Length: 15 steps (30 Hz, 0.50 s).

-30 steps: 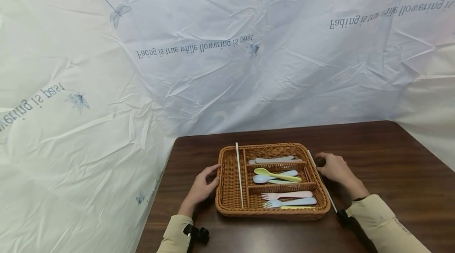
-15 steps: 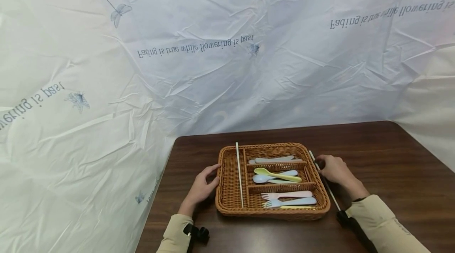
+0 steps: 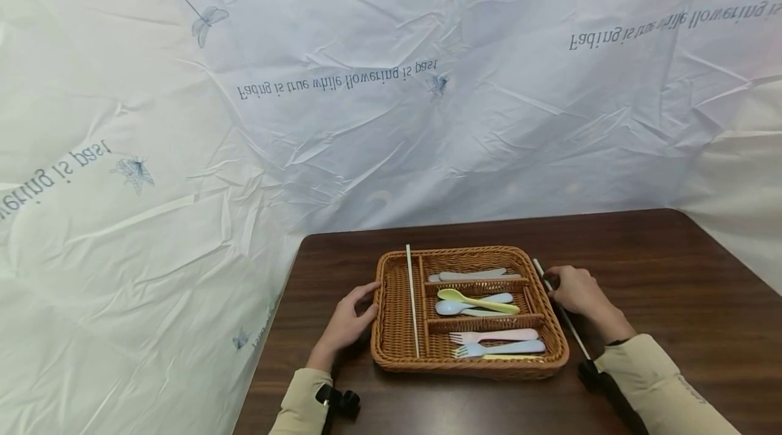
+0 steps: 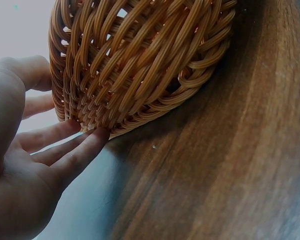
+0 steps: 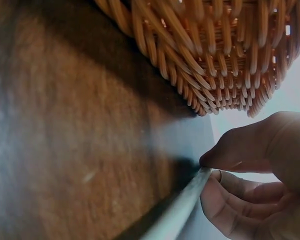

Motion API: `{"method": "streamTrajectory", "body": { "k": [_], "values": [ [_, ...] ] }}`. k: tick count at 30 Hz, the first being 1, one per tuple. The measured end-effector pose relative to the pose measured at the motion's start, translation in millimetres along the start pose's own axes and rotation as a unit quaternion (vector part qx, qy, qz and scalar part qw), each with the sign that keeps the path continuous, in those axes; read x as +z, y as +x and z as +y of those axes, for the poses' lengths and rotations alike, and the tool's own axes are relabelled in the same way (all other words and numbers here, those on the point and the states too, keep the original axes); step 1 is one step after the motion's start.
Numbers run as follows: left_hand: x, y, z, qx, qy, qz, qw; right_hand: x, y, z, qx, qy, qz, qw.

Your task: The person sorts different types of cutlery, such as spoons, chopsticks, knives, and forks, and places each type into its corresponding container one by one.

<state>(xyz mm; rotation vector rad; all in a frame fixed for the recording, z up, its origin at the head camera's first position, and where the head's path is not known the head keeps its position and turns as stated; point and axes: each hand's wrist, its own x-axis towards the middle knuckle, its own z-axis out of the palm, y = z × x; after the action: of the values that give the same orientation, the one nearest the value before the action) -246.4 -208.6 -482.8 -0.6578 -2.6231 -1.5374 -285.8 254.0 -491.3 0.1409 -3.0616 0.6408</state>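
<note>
A brown wicker basket with compartments sits on the dark table. My left hand lies at its left side; in the left wrist view, extended fingers touch the woven wall. Beyond the basket's right side, my right hand pinches a thin white chopstick between thumb and fingers, as the right wrist view shows this chopstick too. Another white chopstick lies lengthwise in the left compartment, its far end over the rim.
Right-hand compartments hold pale knives at the back, a yellow spoon over a light blue spoon in the middle, and a pink fork and a blue fork in front. A printed white sheet hangs behind the table.
My right hand and its chopstick have shifted slightly right, widening the gap to the basket's rim. The left hand and the basket keep their places.
</note>
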Motion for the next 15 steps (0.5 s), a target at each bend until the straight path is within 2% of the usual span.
{"method": "streamTrajectory", "body": {
  "k": [15],
  "values": [
    [1.4,0.0,-0.4,-0.002,-0.008,0.008,0.9999,-24.2,-2.4,4.3,0.006,0.047,0.003,0.9989]
  ]
}}
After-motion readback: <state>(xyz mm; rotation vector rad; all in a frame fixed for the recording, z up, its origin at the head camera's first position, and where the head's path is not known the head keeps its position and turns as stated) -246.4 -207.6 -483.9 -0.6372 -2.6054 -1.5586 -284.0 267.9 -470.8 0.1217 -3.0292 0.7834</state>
